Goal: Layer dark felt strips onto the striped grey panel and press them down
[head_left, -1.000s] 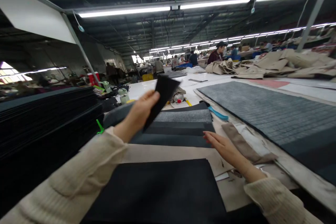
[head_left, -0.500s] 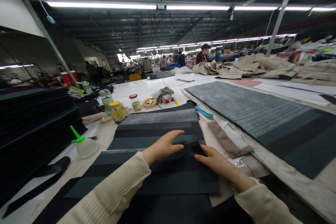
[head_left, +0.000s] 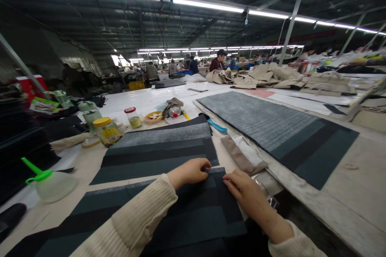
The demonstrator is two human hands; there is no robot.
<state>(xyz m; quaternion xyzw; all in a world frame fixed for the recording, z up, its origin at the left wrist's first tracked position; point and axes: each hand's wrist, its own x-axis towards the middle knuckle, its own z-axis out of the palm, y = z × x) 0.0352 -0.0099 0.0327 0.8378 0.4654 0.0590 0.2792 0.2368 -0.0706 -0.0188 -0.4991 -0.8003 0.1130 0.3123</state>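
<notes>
A dark striped fabric panel [head_left: 193,213] lies in front of me, with a narrow grey strip along its far edge. My left hand [head_left: 193,172] pinches that far edge, thumb and fingers closed together. At the panel's right corner, my right hand [head_left: 241,186] has its thumb and fingertips closed on the side edge. Just beyond lies a second panel [head_left: 157,154] with a speckled grey band. Brown and white fabric pieces [head_left: 241,154] rest right of it.
A large grey and dark panel [head_left: 271,128] covers the right side. Jars [head_left: 107,131], a squeeze bottle [head_left: 54,184] with a green spout and a blue tool [head_left: 217,126] stand or lie around. Dark stacks [head_left: 24,144] rise at left; a person [head_left: 217,62] is further back.
The view has turned right. My left hand has gone from spread fingers to a pinch on the panel's far edge. The corner between my hands, raised before, now lies flatter.
</notes>
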